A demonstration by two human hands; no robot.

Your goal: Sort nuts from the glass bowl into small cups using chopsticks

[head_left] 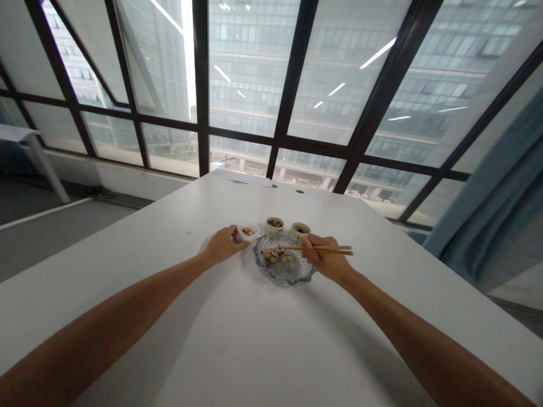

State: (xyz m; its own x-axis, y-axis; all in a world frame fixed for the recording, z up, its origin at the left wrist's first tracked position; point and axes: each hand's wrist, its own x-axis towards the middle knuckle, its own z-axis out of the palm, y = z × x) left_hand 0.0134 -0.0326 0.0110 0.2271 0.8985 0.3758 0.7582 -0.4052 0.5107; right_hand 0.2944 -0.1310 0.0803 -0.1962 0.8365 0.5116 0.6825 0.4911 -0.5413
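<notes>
My left hand [223, 245] curls around the near side of a small white square cup [248, 232] with a few nuts in it. My right hand [322, 260] grips a pair of wooden chopsticks [316, 249], held level with the tips over a clear glass dish [283, 270]. Several nuts or beans [276, 255] lie in the dish. Two small round cups [274, 225] [299, 229] stand just behind the dish.
All of this sits on a large white table [237, 339]. Sheets of paper [240, 176] lie at its far edge below big windows. A blue curtain [496, 215] hangs at the right. Another white table [25, 141] stands at the far left.
</notes>
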